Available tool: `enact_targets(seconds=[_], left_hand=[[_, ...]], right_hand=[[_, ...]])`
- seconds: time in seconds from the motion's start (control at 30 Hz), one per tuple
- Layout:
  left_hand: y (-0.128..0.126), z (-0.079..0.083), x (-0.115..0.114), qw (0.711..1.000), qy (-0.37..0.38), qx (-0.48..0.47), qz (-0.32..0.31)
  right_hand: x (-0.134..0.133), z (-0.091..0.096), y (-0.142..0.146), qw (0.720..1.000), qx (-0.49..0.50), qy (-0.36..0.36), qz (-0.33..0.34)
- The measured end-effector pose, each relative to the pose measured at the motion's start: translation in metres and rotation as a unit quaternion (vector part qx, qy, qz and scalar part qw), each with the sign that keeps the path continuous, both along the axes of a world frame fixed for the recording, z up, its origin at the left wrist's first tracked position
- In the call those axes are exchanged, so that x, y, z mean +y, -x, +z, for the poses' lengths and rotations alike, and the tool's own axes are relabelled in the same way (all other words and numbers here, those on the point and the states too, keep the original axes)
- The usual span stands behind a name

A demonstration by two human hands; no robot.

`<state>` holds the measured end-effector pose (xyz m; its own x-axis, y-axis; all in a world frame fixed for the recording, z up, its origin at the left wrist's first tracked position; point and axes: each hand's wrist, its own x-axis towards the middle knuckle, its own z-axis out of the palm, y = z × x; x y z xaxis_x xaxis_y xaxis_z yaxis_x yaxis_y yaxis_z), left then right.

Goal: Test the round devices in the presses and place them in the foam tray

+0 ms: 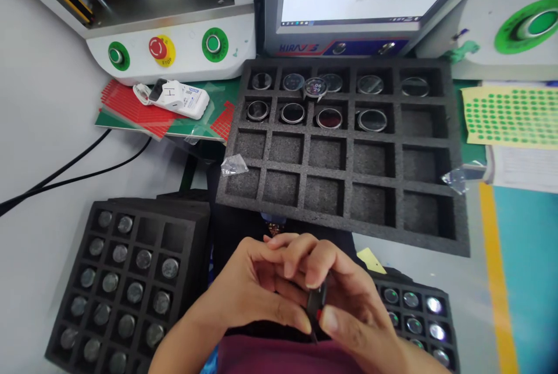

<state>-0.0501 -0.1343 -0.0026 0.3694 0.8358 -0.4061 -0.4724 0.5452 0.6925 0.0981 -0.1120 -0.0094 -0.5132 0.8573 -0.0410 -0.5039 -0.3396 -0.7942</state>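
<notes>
Both hands meet low in the middle of the view, around a dark smartwatch body (317,299) seen edge-on, with a small red spot on its side. My left hand (261,284) has its thumb and fingers closed on the watch from the left. On the other side, my right hand (349,304) pinches it between thumb and fingertips; its face is hidden. Just beyond lies a grey foam tray (326,167) with round watches in its two far rows. One watch (315,88) rests over a divider there, its screen lit with digits.
At lower left stands a stacked foam tray (143,211) of round watch bodies; another tray (444,298) sits at lower right. Behind are a monitor (344,42), a machine panel with a red stop button (157,48), and a white handheld device (183,100). Black cables (87,147) hang left.
</notes>
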Motion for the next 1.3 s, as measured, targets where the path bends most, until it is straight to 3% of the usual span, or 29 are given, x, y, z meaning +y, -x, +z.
enact_targets(seconds=[0.07, 0.17, 0.33, 0.6, 0.73, 0.93, 1.1, 1.3], left_hand=[[-0.005, 0.006, 0.002, 1.0, -0.002, 0.03, 0.003], [-0.014, 0.019, 0.001, 0.989, -0.067, 0.129, 0.022], [-0.025, 0.032, -0.005, 0.94, -0.159, 0.302, 0.028], [-0.032, 0.024, -0.008, 0.871, -0.265, 0.409, 0.063], [-0.033, 0.021, -0.01, 0.818, -0.338, 0.457, 0.085], [-0.034, 0.017, -0.009, 0.765, -0.419, 0.483, 0.077], [-0.035, 0.011, -0.007, 0.738, -0.45, 0.496, 0.083], [-0.034, 0.007, -0.004, 0.665, -0.495, 0.55, 0.098]], right_hand=[[0.0, -0.002, -0.001, 1.0, 0.006, 0.02, -0.012], [0.001, -0.001, 0.0, 0.998, -0.025, 0.011, -0.054], [-0.002, 0.007, 0.004, 0.989, -0.064, -0.009, -0.132], [0.0, 0.008, -0.001, 0.991, -0.063, -0.038, -0.109], [0.001, 0.007, 0.001, 0.982, -0.092, -0.1, -0.134], [-0.003, 0.006, 0.009, 0.96, -0.073, -0.172, -0.21], [-0.007, 0.007, 0.02, 0.964, -0.026, -0.082, -0.251], [-0.006, 0.004, 0.031, 0.965, 0.052, -0.036, -0.253]])
